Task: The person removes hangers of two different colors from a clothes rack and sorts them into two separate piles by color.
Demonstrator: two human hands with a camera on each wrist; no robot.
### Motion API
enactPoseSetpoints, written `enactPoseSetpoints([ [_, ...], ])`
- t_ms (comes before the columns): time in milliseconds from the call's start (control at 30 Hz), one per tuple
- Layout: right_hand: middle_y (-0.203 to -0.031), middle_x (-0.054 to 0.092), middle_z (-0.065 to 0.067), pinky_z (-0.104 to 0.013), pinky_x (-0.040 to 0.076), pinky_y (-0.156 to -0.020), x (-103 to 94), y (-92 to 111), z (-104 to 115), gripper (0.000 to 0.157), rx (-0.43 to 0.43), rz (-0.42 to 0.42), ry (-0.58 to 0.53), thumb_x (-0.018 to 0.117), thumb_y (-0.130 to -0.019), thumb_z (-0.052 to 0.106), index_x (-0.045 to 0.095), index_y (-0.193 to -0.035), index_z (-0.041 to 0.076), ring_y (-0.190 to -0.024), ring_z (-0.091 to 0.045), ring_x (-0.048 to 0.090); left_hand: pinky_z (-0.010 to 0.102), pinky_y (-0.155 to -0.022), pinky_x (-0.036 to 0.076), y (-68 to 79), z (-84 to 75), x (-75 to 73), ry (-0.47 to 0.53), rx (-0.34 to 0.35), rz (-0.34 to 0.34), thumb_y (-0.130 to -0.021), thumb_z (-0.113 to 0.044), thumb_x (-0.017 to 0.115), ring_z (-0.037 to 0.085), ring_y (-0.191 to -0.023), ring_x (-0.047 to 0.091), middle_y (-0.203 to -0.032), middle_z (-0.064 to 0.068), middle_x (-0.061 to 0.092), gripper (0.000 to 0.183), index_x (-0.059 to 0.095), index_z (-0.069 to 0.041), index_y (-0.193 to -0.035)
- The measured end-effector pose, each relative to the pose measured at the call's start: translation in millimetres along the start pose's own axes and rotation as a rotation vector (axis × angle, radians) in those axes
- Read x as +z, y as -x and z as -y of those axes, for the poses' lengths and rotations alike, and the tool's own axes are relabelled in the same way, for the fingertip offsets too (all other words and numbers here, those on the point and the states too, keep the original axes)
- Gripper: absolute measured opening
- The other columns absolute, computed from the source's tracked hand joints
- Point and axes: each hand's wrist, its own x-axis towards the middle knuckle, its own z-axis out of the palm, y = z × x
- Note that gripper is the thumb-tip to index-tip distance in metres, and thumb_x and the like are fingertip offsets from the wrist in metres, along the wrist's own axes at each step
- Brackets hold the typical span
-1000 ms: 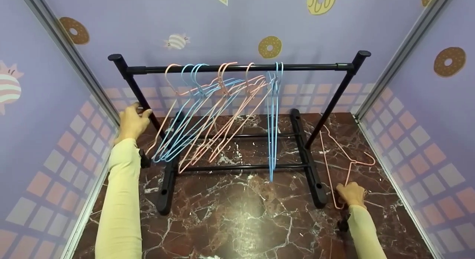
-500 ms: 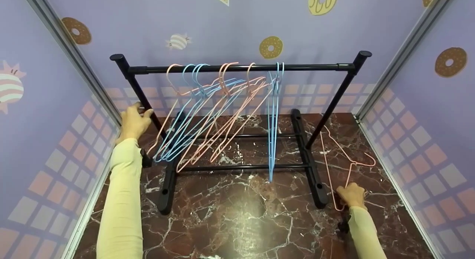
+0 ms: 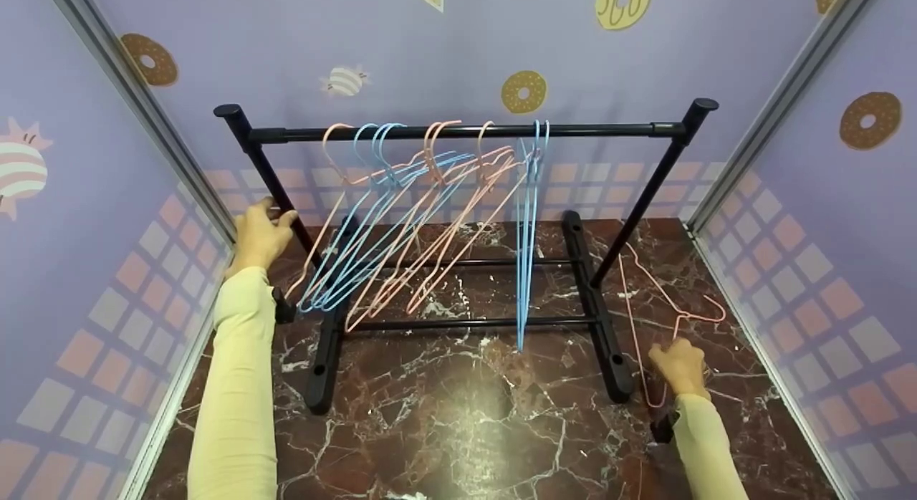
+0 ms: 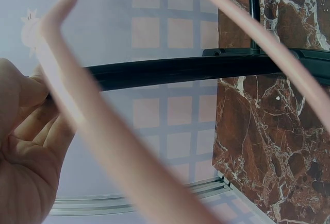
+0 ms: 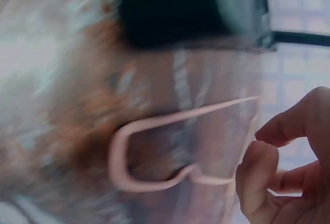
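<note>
My left hand (image 3: 259,235) grips the left post of the black clothes rack (image 3: 458,132), with thumb and fingers round it. In the left wrist view the post (image 4: 154,73) runs into that hand (image 4: 31,141), behind a blurred pink hanger (image 4: 103,121). On the floor right of the rack lies another pink hanger (image 3: 634,324), its hook toward the right wall. My right hand (image 3: 680,364) is over the near shoulder of this hanger, fingers loosely bent. In the right wrist view, nothing shows between its fingers (image 5: 258,170), which overlap the hanger (image 5: 119,157).
Several pink hangers (image 3: 401,249) and blue hangers (image 3: 525,271) hang from the rail, mostly bunched to the left. The rack's feet (image 3: 605,342) stand on dark marble flooring (image 3: 458,414). Lilac patterned walls (image 3: 430,63) close in the back and both sides.
My right hand has shifted a little away from me, up the floor hanger's shoulder toward its hook. The left hand stays on the post, and the hangers have hardly moved.
</note>
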Motion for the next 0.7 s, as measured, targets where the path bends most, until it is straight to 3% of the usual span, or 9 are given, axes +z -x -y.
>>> enactPoseSetpoints([
  [100, -0.066, 0.059, -0.014, -0.05, 0.047, -0.056, -8.1, 2, 23, 0.027, -0.036, -0.028, -0.015, 0.059, -0.089, 0.022, 0.051, -0.068, 0.007, -0.063, -0.036, 0.058, 0.05, -0.112, 0.045, 0.1, 0.0, 0.6, 0.007, 0.003, -0.007, -0.101, -0.015, 0.059, 0.041, -0.122, 0.064, -0.128, 0.028, 0.065, 0.036, 0.06, 0.007, -0.129],
  [233, -0.077, 0.066, -0.019, -0.056, 0.048, -0.06, -17.2, 5, 60, 0.019, -0.123, -0.102, -0.023, 0.061, -0.09, 0.022, 0.06, -0.084, 0.004, -0.072, -0.043, 0.065, 0.05, -0.111, 0.046, 0.0, 0.1, 1.7, 0.011, 0.017, -0.024, -0.1, -0.014, 0.06, 0.042, -0.121, 0.064, -0.126, 0.029, 0.066, 0.034, 0.061, 0.008, -0.127],
  [500, -0.078, 0.07, -0.018, -0.058, 0.05, -0.066, -24.6, 11, 129, 0.013, -0.331, -0.285, -0.125, 0.064, -0.09, 0.016, 0.066, -0.089, 0.003, -0.073, -0.041, 0.067, 0.05, -0.113, 0.043, 0.0, -0.3, 1.9, 0.0, 0.014, -0.026, -0.1, -0.014, 0.06, 0.043, -0.121, 0.064, -0.126, 0.029, 0.066, 0.034, 0.061, 0.008, -0.127],
  [700, -0.078, 0.071, -0.018, -0.052, 0.052, -0.068, -28.7, 15, 185, 0.012, -0.464, -0.338, -0.275, 0.066, -0.091, 0.012, 0.068, -0.092, 0.0, -0.071, -0.037, 0.066, 0.051, -0.113, 0.044, -0.3, 0.4, 2.1, 0.002, 0.019, -0.029, -0.1, -0.014, 0.06, 0.043, -0.12, 0.064, -0.126, 0.029, 0.066, 0.034, 0.061, 0.008, -0.127],
])
